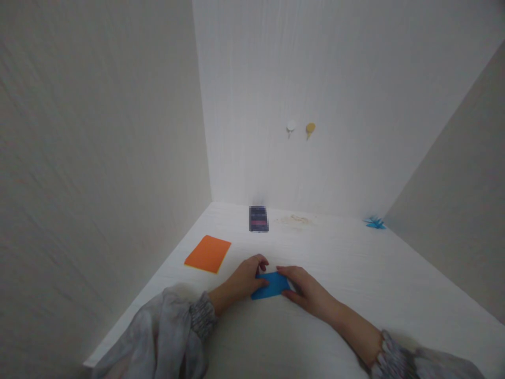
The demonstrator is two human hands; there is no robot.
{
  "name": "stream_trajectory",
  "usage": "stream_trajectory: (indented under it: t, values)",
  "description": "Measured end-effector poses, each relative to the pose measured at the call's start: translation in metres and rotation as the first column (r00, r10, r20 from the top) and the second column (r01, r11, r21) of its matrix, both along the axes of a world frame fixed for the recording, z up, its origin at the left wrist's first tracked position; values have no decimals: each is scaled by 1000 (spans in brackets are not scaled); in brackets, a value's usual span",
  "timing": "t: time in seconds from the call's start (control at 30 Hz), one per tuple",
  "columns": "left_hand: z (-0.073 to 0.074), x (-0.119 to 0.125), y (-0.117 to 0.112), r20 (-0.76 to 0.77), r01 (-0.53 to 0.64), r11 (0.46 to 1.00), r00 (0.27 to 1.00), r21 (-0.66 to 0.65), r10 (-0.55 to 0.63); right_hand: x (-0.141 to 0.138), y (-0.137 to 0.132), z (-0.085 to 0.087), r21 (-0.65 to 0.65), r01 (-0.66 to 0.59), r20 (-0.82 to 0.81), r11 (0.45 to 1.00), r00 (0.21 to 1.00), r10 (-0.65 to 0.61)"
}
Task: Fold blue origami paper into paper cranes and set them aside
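A blue sheet of paper (271,286), folded into a small rectangle, lies on the white table (355,273) between my hands. My left hand (246,276) curls over its left end, fingers bent and pinching the edge. My right hand (303,289) presses on its right end with the fingers held together on the paper. Both sleeves are grey and gathered at the wrist.
An orange sheet of paper (208,253) lies flat to the left. A dark striped object (259,218) stands near the back wall. A small blue folded paper figure (374,222) sits at the far right. Two round hooks (300,128) hang on the back wall.
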State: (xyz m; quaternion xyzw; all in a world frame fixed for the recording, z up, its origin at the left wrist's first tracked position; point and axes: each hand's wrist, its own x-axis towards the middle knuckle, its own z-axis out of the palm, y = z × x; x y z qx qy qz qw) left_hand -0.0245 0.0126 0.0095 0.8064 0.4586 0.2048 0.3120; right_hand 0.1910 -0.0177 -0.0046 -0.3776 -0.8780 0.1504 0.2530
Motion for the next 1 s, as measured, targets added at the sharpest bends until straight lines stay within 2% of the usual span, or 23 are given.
stream_trajectory:
  t: [0.13,0.27,0.47,0.57,0.63,0.7,0.77,0.87,0.93,1.0]
  values:
    - [3,0,-1,-69,-12,999,997,53,15,-2,0,-1,-5,0,-7,1000,1000,0]
    - [5,2,-3,-156,-68,997,985,26,71,-3,0,-1,2,36,-11,999,999,-36]
    - [7,4,-3,-137,-93,995,986,35,96,-4,-1,1,-96,67,-59,993,996,-73]
    - [2,2,-1,-5,-87,996,996,-7,87,-6,-1,-4,-160,101,-158,982,979,-127]
    - [-1,2,2,167,-98,993,980,-68,108,-9,1,-6,-211,127,-280,969,942,-184]
    - [-3,3,4,363,-124,984,918,-128,163,-14,3,-6,-272,148,-434,951,863,-259]
    - [-3,6,5,515,-114,977,835,-182,194,-23,6,-5,-347,134,-584,928,744,-326]
    - [-2,12,4,637,-105,960,729,-259,251,-39,6,-2,-442,-22,-720,897,605,-340]
    - [-3,17,2,675,-92,946,679,-310,287,-47,4,0,-496,-70,-721,865,589,-366]
    - [-4,20,1,699,-58,934,647,-354,305,-51,2,3,-531,-66,-711,845,576,-402]
